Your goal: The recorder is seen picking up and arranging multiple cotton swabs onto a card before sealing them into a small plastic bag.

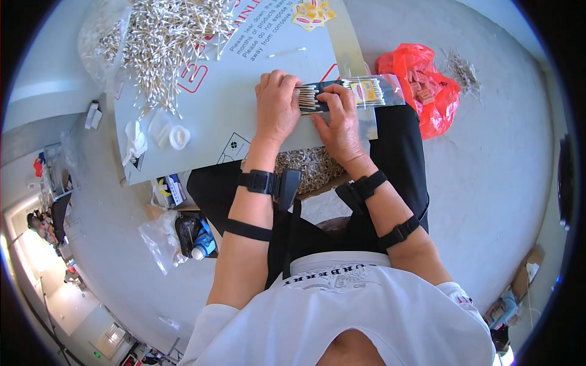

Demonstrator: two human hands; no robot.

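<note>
Swab row: slim, pale-stemmed cotton swabs with rounded white tips, lined up between the two hands, above the counter, a smooth grey-green sheet.
Left hand: fingers bent over the row's left end; cannot tell how firmly they clamp.
Right hand: thumb and fingers apart at the row's right side; grip unclear.
Packet: glossy, flat, transparent plastic bag with swabs and a yellow label, beside the right hand.
Heap: tangled white-tipped swabs, upper left.
Floor: crumpled, shiny red plastic bag.
</note>
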